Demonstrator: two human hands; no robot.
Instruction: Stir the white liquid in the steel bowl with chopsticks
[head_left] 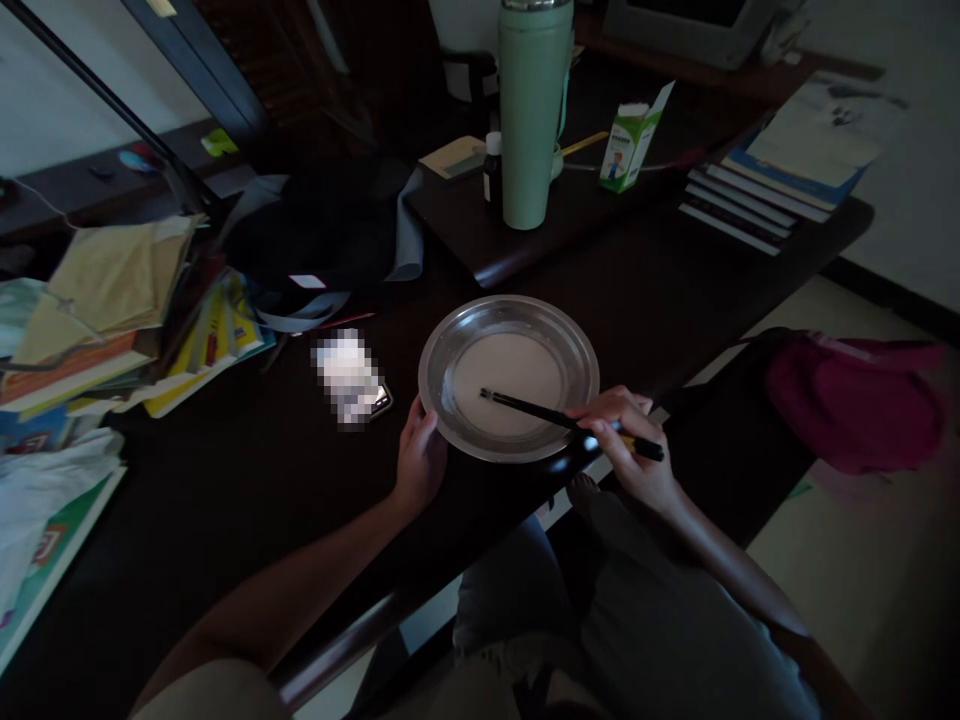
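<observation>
A round metal basin point(581, 355) stands near the front edge of the dark table, with a whitish, milky-looking content point(514, 365) in its bottom. My left hand point(421, 455) grips the basin's lower left rim, the thumb against the side and the other fingers partly hidden. In my right hand point(630, 445), at the basin's lower right, is a pair of dark chopsticks point(529, 407). Fingers are closed round their thick end, while the tips reach over the whitish content; whether they dip into it I cannot tell.
Left of the basin lies a phone point(352, 380) with a blurred-out screen. Behind stand a green tumbler point(534, 120), a small dark bottle point(492, 170) and a green-white box point(634, 145). Books point(780, 190) are stacked at right; papers point(105, 290) and a black bag point(322, 230) crowd the left.
</observation>
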